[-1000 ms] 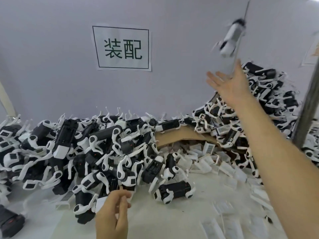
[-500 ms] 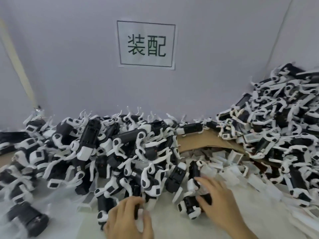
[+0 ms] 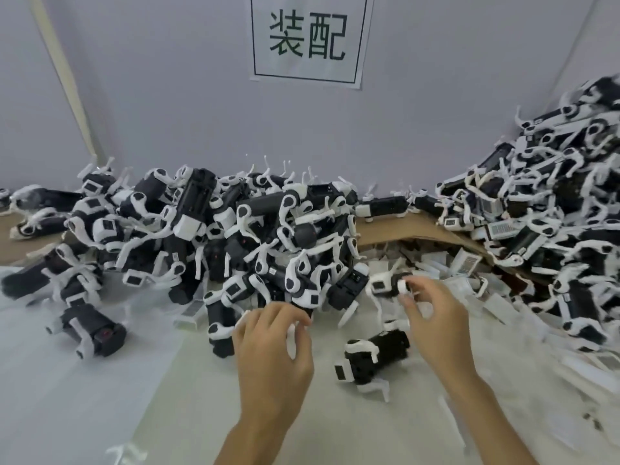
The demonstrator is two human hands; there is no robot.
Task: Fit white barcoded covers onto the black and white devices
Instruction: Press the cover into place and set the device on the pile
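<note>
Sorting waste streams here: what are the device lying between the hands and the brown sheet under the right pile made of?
Device looks like moulded plastic, matte black body with smooth white legs. Brown sheet: probably cardboard, dull tan, bowed under the pile.

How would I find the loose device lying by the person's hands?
Start at the wall sign and drop down past the heap of devices to the pale table. There, between the left hand, which grips a white piece, and the right hand, lies one black device with white legs. Unlike its neighbours, it lies alone, clear of the heap.
</note>
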